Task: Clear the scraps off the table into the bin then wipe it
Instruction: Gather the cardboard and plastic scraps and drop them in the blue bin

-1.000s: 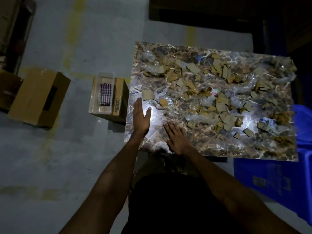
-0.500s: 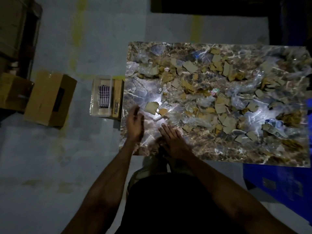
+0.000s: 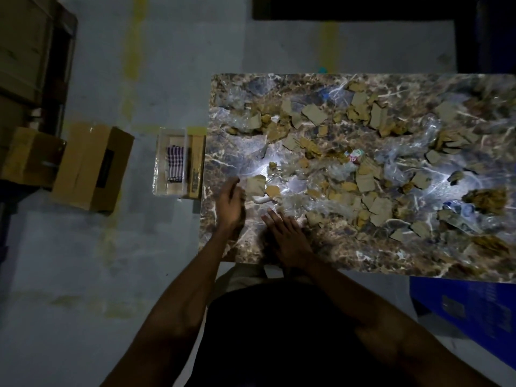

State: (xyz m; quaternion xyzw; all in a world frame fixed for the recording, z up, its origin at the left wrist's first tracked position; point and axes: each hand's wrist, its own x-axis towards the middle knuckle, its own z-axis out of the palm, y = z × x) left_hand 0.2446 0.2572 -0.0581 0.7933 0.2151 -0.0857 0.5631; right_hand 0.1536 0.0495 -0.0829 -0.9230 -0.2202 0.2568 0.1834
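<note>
Here, a marble-patterned table is strewn with cardboard and plastic scraps, spreading away from its near-left corner. At that corner both hands hold nothing: the left hand on edge, fingers loosely curved, nearest a cardboard piece; the right hand flat. A blue bin (probably the target) stands below the table's near-right edge.

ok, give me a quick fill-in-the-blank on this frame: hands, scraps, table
1. The cardboard scraps lie scattered on the ____-patterned table.
2. Both hands hold ____; the fingers are straight.
3. The left hand is nearest the table's ____ edge.
4. The striped cloth sits in a clear container on the ____, beside the table.

Missing words: marble; nothing; left; floor
</note>
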